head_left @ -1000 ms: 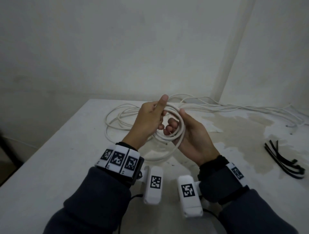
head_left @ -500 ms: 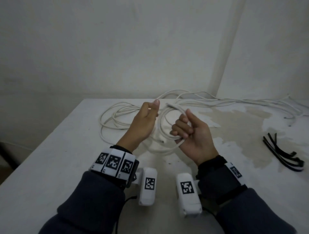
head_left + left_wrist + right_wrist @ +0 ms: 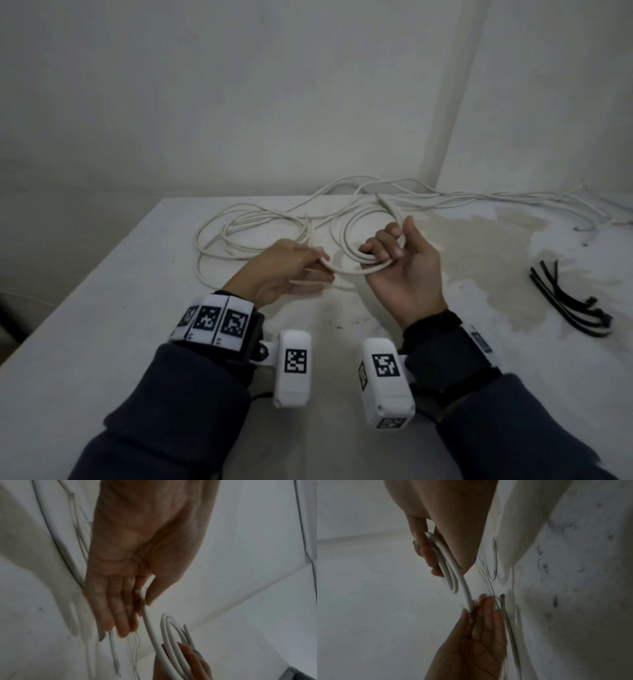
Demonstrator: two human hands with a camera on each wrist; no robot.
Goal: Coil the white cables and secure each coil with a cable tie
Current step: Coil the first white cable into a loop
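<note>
Head view: the right hand (image 3: 404, 270) grips a small round white cable coil (image 3: 363, 236) mid-frame above the counter (image 3: 102, 325); the left hand (image 3: 284, 270), lower than before, pinches its loose strand

Wrist views: same grips

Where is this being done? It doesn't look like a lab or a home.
Probably a bare workroom or storage corner: plain, unpainted-looking walls meet behind a stained white table, which carries only loose white cables and a bundle of black cable ties.

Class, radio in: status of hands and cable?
Right hand grips white cable coil. Left hand pinches trailing strand. Black cable ties untouched.
</note>
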